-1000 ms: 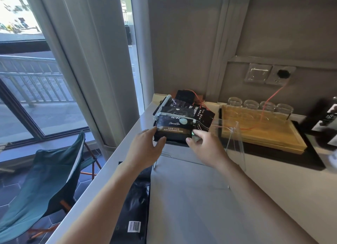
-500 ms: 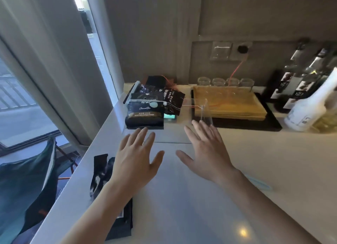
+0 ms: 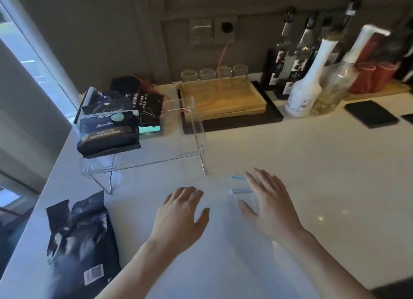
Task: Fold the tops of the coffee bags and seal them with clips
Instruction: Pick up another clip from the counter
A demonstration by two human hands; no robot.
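Several dark coffee bags are stacked on a clear acrylic stand at the back left; the front sealed bag carries a white clip across its folded top. Another dark coffee bag lies flat at the counter's near left edge, its top unfolded. Two pale blue clips lie on the white counter just left of my right hand's fingers. My left hand and my right hand hover open over the counter, palms down, holding nothing.
A wooden tray with several glasses sits behind on a black mat. Bottles, among them a white bottle, stand at the back right. Black coasters lie at the right. A small lit scale sits behind the bags. Wall and window close the left side.
Both hands let go of the sealed bag on the stand and drew back toward me, fingers spread. The view swung right and down, bringing the blue clips into sight.
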